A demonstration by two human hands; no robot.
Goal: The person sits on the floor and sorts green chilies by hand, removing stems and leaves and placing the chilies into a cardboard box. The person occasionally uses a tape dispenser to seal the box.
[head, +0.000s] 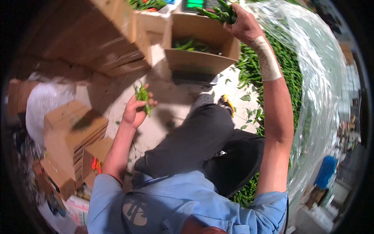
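My left hand (136,109) holds a few green chili peppers (142,95) over the pale tiled floor. Up at the top, my right hand (247,25) grips a bunch of darker green peppers (223,13) above the far right corner of an open cardboard box (201,61). Inside that box lie some more green peppers (190,45). A wide heap of green peppers (283,64) spreads along my right side, partly beneath my right arm. A beige wrap (266,58) covers my right wrist.
Clear plastic sheeting (318,67) covers part of the heap. Stacked flat cardboard (76,125) stands at left, near a white plastic bundle (48,108). Tall cardboard (87,35) rises at upper left. Behind the box is a device with a green-lit display (195,3). A yellow tool (228,103) and loose leaves (245,97) lie on the floor.
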